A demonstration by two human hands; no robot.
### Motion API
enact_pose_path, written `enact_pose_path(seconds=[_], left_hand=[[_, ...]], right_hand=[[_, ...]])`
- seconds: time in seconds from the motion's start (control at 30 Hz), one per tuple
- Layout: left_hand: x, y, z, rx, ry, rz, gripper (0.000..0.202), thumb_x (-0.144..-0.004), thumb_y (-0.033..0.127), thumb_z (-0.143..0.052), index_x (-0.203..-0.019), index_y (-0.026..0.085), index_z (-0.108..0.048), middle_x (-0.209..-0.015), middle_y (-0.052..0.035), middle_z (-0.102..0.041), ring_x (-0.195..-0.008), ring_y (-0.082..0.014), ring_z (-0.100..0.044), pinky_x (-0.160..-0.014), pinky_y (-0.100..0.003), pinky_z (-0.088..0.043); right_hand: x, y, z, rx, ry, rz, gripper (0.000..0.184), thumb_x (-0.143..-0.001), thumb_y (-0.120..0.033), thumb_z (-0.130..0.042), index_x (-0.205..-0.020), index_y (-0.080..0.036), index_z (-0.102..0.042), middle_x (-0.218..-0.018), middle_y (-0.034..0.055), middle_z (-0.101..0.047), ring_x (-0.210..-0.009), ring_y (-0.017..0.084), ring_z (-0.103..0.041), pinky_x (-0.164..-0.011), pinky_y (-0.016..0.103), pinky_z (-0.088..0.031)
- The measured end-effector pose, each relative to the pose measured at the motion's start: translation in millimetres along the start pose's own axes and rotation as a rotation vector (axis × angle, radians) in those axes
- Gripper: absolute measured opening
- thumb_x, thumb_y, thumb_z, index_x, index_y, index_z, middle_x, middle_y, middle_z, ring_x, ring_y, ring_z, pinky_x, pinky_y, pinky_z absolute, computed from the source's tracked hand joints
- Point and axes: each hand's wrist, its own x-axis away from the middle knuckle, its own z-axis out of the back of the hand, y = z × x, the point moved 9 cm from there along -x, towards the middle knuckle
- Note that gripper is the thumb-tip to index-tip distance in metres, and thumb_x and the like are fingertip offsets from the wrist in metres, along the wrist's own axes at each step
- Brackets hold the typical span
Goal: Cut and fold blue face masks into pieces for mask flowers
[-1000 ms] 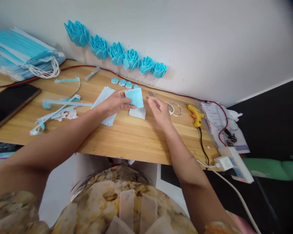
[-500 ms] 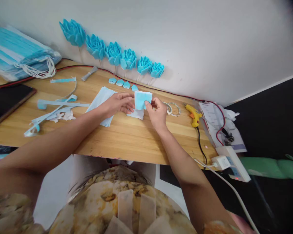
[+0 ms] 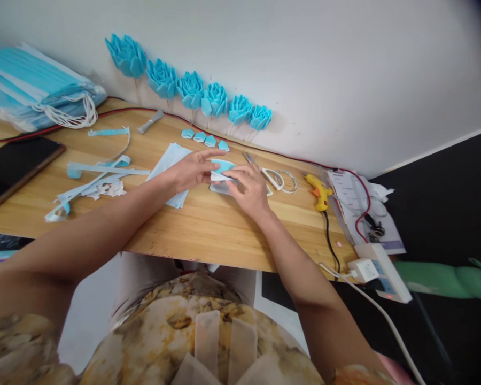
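Note:
Both hands meet over the middle of a wooden desk (image 3: 208, 230). My left hand (image 3: 192, 170) and my right hand (image 3: 248, 188) pinch a small blue fabric square (image 3: 223, 165), which is bent over into a curved fold between the fingers. Under it lies a white fabric piece (image 3: 219, 187). A stack of pale blue sheets (image 3: 169, 161) lies beneath my left wrist. Scissors (image 3: 264, 170) rest just right of my right hand.
Several blue fabric flowers (image 3: 192, 88) lean on the wall, with small folded petals (image 3: 205, 140) below them. Face masks (image 3: 36, 88), a phone (image 3: 16, 167) and cut strips (image 3: 96, 176) lie at left. A yellow glue gun (image 3: 319, 190), wire coil (image 3: 288, 179) and power strip (image 3: 380, 270) sit at right.
The blue square was held flat by my left hand, then my right hand took its other edge. Now both hands have lowered it and bent it into a fold.

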Motion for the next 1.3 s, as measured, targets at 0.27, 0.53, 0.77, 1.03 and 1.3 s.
enact_pose_path(seconds=[0.27,0.53,0.77,1.03,1.3], left_hand=[[-1,5,0.9,-0.144,-0.009,-0.08,0.06,-0.081,0.017,-0.077,-0.139,0.017,-0.064,-0.08,-0.0014,-0.071,-0.067,-0.0133,-0.066,-0.067,-0.026,-0.056],[-1,5,4.2,-0.213,0.013,-0.1,0.059,-0.079,0.026,-0.083,-0.136,0.019,-0.068,-0.074,0.0007,-0.066,-0.065,-0.0125,-0.063,-0.067,-0.026,-0.054],[-2,0,0.5,-0.191,-0.003,-0.044,0.053,-0.074,0.047,-0.088,-0.115,0.016,-0.077,-0.097,-0.0084,-0.077,-0.081,-0.0182,-0.07,-0.075,-0.032,-0.058],[-2,1,5.7,-0.263,0.053,-0.078,0.036,-0.073,0.045,-0.088,-0.089,0.014,-0.08,-0.074,-0.0032,-0.072,-0.065,-0.0129,-0.062,-0.064,-0.026,-0.052],[-1,9,9.1,-0.196,0.109,-0.136,0.032,-0.078,0.044,-0.086,-0.075,0.015,-0.071,-0.069,-0.0017,-0.067,-0.063,-0.0126,-0.061,-0.063,-0.026,-0.053]], right_hand=[[10,54,2,-0.401,0.131,-0.496,0.049,-0.096,-0.064,-0.054,-0.122,-0.025,-0.069,-0.117,0.0086,-0.074,-0.106,0.022,-0.069,-0.094,0.039,-0.056],[18,65,-18,-0.567,0.06,-0.629,0.035,-0.086,-0.052,-0.07,-0.071,-0.021,-0.063,-0.065,-0.0037,-0.053,-0.063,0.011,-0.048,-0.063,0.027,-0.041],[17,60,-11,-0.537,0.111,-0.612,0.031,-0.083,-0.049,-0.071,-0.073,-0.021,-0.064,-0.065,-0.0042,-0.055,-0.061,0.01,-0.045,-0.061,0.028,-0.037],[13,52,-5,-0.474,0.13,-0.586,0.043,-0.08,-0.051,-0.076,-0.063,-0.021,-0.05,-0.059,-0.0065,-0.044,-0.057,0.009,-0.037,-0.058,0.028,-0.031],[19,67,-8,-0.548,0.182,-0.667,0.042,-0.08,-0.059,-0.073,-0.071,-0.022,-0.056,-0.065,-0.0044,-0.05,-0.063,0.011,-0.041,-0.059,0.027,-0.035]])
